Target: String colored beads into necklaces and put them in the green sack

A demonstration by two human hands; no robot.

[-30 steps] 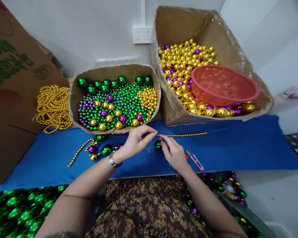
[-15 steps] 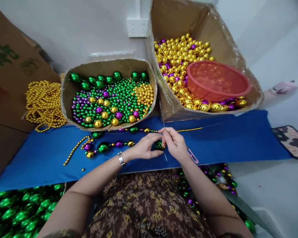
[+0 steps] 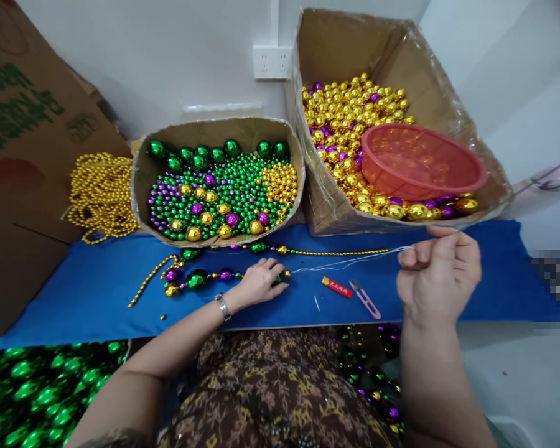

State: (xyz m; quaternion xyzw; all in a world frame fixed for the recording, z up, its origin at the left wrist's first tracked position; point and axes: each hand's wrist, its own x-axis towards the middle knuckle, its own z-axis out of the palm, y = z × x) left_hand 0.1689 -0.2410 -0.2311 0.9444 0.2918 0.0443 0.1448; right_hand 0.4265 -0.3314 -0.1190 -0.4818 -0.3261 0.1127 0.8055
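My left hand (image 3: 261, 280) lies low over the blue cloth. Its fingers and thumb close around the end of a bead string, at a large green bead (image 3: 280, 279) with small gold beads beside it. White thread (image 3: 340, 263) runs from there to my right hand (image 3: 441, 274), which is closed and raised at the right, gripping the thread. The string's green, purple and gold beads (image 3: 196, 279) curve away to the left. Behind it lies a row of small gold beads (image 3: 340, 253). What else my right fingers pinch is hidden.
A carton of mixed beads (image 3: 142, 205) and a larger carton (image 3: 324, 211), with gold beads and a red basket (image 3: 424, 190), stand behind. Gold bead strands (image 3: 102, 196) are heaped left. Pink thread snips (image 3: 364, 300), a red packet (image 3: 336, 287) and a white stick (image 3: 317, 303) lie in front.
My hands were together at the middle. My right hand has moved far right, drawing the thread out; my left has shifted left onto the beads. The snips and red packet are uncovered.
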